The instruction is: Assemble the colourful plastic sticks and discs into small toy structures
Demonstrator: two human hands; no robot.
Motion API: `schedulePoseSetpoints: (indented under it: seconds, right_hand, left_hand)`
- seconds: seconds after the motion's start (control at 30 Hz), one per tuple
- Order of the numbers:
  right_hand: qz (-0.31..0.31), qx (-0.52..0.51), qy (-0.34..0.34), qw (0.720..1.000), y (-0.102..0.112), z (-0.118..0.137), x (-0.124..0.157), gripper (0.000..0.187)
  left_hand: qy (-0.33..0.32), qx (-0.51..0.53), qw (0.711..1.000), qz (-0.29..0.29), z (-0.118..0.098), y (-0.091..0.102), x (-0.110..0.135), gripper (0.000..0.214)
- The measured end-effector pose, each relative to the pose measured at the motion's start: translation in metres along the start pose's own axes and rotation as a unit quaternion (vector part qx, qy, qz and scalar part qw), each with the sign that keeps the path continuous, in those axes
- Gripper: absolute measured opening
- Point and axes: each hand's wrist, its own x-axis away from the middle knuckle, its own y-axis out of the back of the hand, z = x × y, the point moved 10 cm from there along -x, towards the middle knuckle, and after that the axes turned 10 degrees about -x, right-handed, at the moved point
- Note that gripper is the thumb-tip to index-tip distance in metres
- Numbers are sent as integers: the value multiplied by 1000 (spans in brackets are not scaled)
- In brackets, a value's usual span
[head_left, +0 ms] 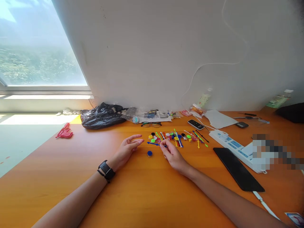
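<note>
My right hand (174, 157) pinches a blue plastic arrow (152, 143) between thumb and fingertips; its pointed end reaches left towards my other hand. My left hand (129, 147) is open, fingers stretched out with nothing between them, and a black watch sits on that wrist. On the table between and slightly below the hands stands a small round blue piece (149, 153) with a clear base. Just beyond my right hand lies a loose spread of colourful arrows (198, 142) and small round pieces (188, 136) in green, yellow, black, white and pink.
A white power strip (237, 148) and a black phone (238, 169) on a cable lie to the right. Along the wall are eyeglasses (151, 124), a black plastic bag (102, 117) and a white paper (222, 118). A red plastic object (65, 131) lies far left.
</note>
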Motion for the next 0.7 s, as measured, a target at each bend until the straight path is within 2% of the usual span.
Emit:
schedulePoseSetpoints:
  seconds: [0.1,0.23,0.3,0.37,0.4,0.47,0.57,0.63,0.7]
  right_hand:
    - [5,-18,-3,1000,-2,1,2,37]
    - [29,-62,-37,997,-10,-1,3,37]
    - [32,-89,-41,995,-13,3,4,37]
    - [37,-119,-50,991,-17,7,6,37]
    - [43,-130,-54,989,-19,10,8,37]
    - [66,-134,-52,987,-25,16,11,36]
    - [103,-119,-32,987,-33,24,17,36]
    - [106,-117,-33,987,-34,25,19,37]
    - [96,-124,-46,987,-33,24,21,36]
  left_hand:
    - [-17,5,1000,6,-1,2,-5,53]
    - [-68,36,997,33,-12,-1,-5,31]
    - [-125,-11,992,30,-27,-5,4,24]
    - [-214,-121,969,-2,-49,-11,21,26]
    - [-265,-192,944,-34,-61,-15,33,27]
    - [-375,-310,866,-118,-83,-22,61,30]
    - [-508,-406,746,-146,-97,-46,97,31]
    - [-552,-436,695,-148,-98,-55,108,30]
    - [-568,-464,664,-144,-98,-59,112,29]
